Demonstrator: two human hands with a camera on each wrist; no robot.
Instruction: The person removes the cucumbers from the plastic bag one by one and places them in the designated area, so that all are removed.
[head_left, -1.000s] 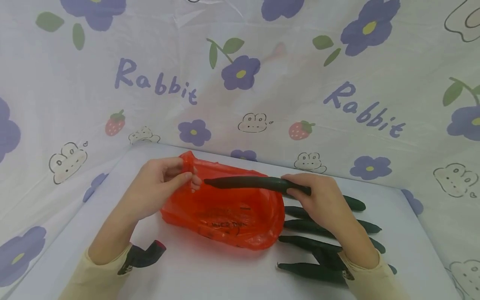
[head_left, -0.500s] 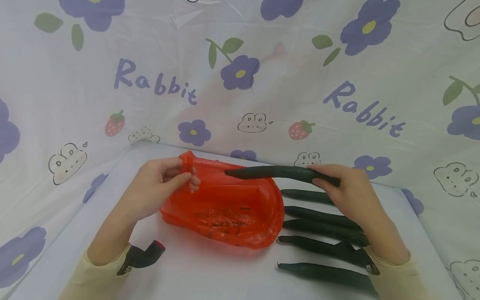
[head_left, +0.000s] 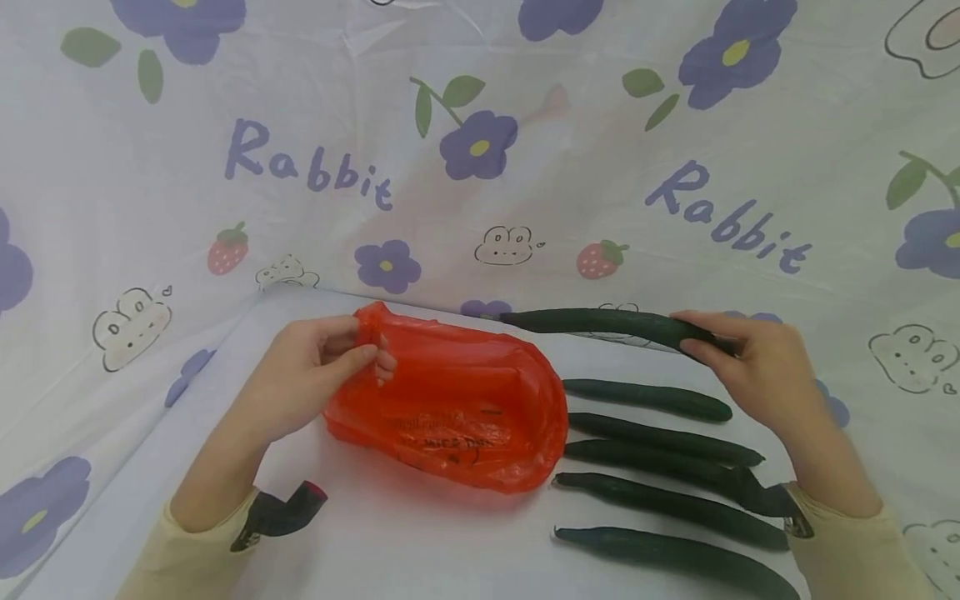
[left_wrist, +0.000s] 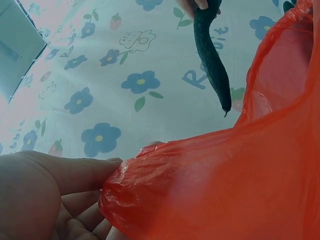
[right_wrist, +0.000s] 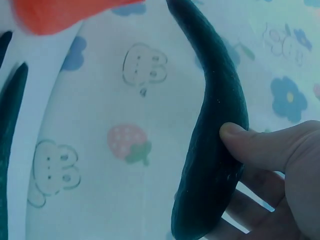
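Note:
My left hand [head_left: 318,375] pinches the gathered left end of a red plastic bag [head_left: 450,392], whose wide end faces right. In the left wrist view the thumb presses on the crumpled red film [left_wrist: 150,185]. With thumb and fingers my right hand [head_left: 757,358] grips a dark green cucumber [head_left: 600,320] by its right end, held level above the table behind the bag. In the right wrist view that same cucumber [right_wrist: 215,115] looks curved, its narrow tip pointing up. It does not touch the bag. The bag's inside is mostly hidden.
Several more cucumbers [head_left: 660,496] lie in a row on the white table [head_left: 420,550], right of the bag, with their left tips close to its edge. A printed cloth [head_left: 570,167] with flowers and rabbits hangs behind the table.
My right hand has moved right and slightly up with the cucumber, from in front of the bag to beyond its right side. The left hand stays on the bag almost unmoved.

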